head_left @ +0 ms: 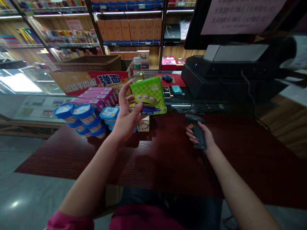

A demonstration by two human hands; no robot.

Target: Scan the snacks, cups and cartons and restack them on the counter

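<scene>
My left hand [128, 111] grips a bright green packet [148, 94] with a cartoon face of several eyes, holding it up above the table. My right hand [203, 135] is wrapped round the handle of a dark grey barcode scanner [199, 132], just over the tabletop. Behind and below my left hand stands a small beige box [144, 124]. To its left are stacked blue-lidded tubs [83, 112] and flatter blue-lidded containers [109, 113], partly hidden by my left hand. Purple boxes [98, 97] stand behind the tubs.
The dark red wooden table [153, 159] spans the front. A cardboard carton [76, 81], a wicker basket [91, 62] and a bottle [137, 68] stand at the back. A black machine [216, 80] and a monitor [199, 25] occupy the right. Stocked shelves [129, 32] line the wall.
</scene>
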